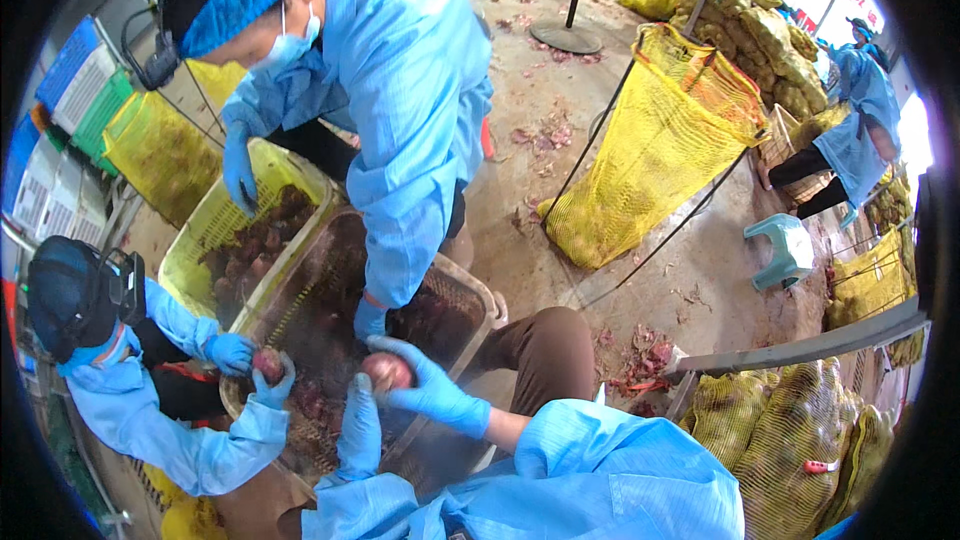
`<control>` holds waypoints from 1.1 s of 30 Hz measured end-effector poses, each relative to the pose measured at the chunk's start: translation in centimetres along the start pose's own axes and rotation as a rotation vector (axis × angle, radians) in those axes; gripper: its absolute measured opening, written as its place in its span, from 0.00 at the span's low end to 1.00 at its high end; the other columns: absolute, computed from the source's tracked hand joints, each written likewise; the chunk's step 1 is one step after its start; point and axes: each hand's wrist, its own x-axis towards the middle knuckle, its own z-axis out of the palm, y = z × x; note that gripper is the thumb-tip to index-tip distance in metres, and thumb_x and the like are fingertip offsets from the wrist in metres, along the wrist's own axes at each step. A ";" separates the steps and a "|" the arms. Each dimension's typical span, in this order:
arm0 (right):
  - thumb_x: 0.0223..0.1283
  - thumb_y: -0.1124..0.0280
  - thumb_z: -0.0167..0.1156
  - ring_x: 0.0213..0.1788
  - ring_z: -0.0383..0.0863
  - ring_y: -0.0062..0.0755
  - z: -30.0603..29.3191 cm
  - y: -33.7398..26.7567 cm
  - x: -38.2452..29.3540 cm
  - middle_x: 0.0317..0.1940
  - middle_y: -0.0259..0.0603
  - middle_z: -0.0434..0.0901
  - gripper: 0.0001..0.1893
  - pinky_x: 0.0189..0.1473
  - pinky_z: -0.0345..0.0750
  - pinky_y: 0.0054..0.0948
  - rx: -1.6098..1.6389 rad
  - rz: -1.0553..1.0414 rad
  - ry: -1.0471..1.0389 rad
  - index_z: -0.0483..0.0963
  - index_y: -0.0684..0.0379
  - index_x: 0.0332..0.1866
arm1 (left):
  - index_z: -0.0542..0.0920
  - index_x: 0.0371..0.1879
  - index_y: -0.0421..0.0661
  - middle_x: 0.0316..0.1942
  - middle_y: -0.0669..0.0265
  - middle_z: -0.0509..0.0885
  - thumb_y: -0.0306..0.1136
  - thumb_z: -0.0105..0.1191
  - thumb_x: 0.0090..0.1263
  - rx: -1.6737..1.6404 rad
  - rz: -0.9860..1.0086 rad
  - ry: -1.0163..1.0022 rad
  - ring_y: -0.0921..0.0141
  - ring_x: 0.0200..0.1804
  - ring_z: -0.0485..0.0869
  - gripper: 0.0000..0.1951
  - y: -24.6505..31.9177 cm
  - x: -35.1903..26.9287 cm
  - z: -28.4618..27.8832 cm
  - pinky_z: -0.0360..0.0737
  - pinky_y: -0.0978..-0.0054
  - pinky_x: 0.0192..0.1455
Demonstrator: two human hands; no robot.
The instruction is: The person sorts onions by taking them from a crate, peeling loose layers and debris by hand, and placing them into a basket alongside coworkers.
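Observation:
A red onion [388, 371] is held in my right hand [442, 394], which wears a blue glove and curls around the onion's right side. My left hand [360, 431], gloved too, stands edge-on with its fingertips at the onion's left side. Whether it grips the onion or only touches it, I cannot tell. Below both hands is a plastic crate [480, 337] with dark loose skins and debris inside. Against its far left side stands a yellow-green crate [180, 266] of onions.
A co-worker [405, 75] leans over the crates, one hand reaching into the nearer one. Another co-worker [180, 427] at left holds a second onion [268, 365]. A yellow mesh bag [645, 157] hangs on a stand. A stool [780, 247] and filled mesh sacks [787, 442] are at right.

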 end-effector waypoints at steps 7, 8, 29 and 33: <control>0.61 0.49 0.54 0.47 0.76 0.34 -11.3 -12.9 2.3 0.48 0.43 0.75 0.23 0.53 0.75 0.37 0.429 -0.334 0.485 0.70 0.58 0.50 | 0.59 0.67 0.44 0.51 0.57 0.77 0.59 0.35 0.71 -0.181 0.188 -0.273 0.71 0.42 0.80 0.34 3.9 -0.7 0.6 0.76 0.72 0.48; 0.63 0.50 0.52 0.46 0.76 0.34 -13.3 -16.2 2.7 0.51 0.44 0.75 0.21 0.52 0.76 0.35 0.443 -0.399 0.639 0.71 0.58 0.47 | 0.61 0.66 0.45 0.50 0.57 0.77 0.53 0.36 0.74 -0.117 0.169 -0.238 0.71 0.43 0.80 0.29 3.3 -0.9 -0.2 0.75 0.72 0.50; 0.56 0.70 0.56 0.39 0.79 0.45 -4.9 6.3 1.7 0.36 0.47 0.80 0.12 0.42 0.77 0.34 -0.946 0.182 -0.134 0.80 0.51 0.44 | 0.75 0.53 0.41 0.44 0.60 0.82 0.41 0.49 0.68 0.404 -0.334 0.229 0.69 0.44 0.80 0.19 -20.3 1.4 -13.4 0.76 0.71 0.48; 0.55 0.65 0.57 0.31 0.80 0.45 -5.3 10.0 1.3 0.33 0.41 0.81 0.10 0.34 0.77 0.39 -1.403 0.182 -0.108 0.80 0.45 0.42 | 0.78 0.52 0.47 0.49 0.58 0.81 0.42 0.52 0.62 0.421 -0.369 0.120 0.61 0.52 0.78 0.20 -20.6 2.6 -11.2 0.73 0.68 0.56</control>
